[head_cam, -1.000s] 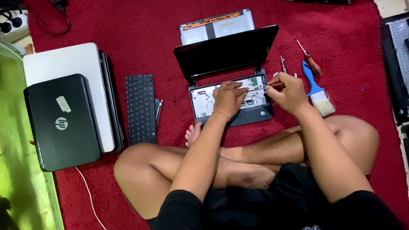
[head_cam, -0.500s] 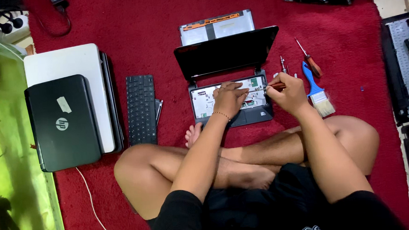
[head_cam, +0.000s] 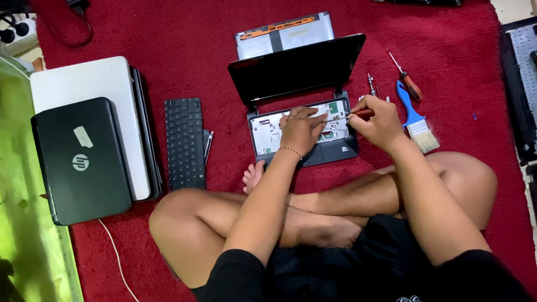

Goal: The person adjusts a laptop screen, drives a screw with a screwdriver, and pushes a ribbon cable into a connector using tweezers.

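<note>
A small black laptop (head_cam: 298, 70) stands open on the red carpet, its keyboard off and the pale inner tray (head_cam: 266, 134) showing. My left hand (head_cam: 303, 131) rests flat on that tray, fingers spread over the middle. My right hand (head_cam: 378, 122) grips a red-handled screwdriver (head_cam: 361, 112) whose tip points left into the tray's right side. The removed black keyboard (head_cam: 185, 143) lies to the left of the laptop.
A blue-handled brush (head_cam: 417, 117), a second red screwdriver (head_cam: 407, 83) and a small metal tool (head_cam: 372, 85) lie right of the laptop. A black laptop (head_cam: 80, 161) sits stacked on a white one (head_cam: 84, 81) at left. A grey panel (head_cam: 284, 37) lies behind the screen.
</note>
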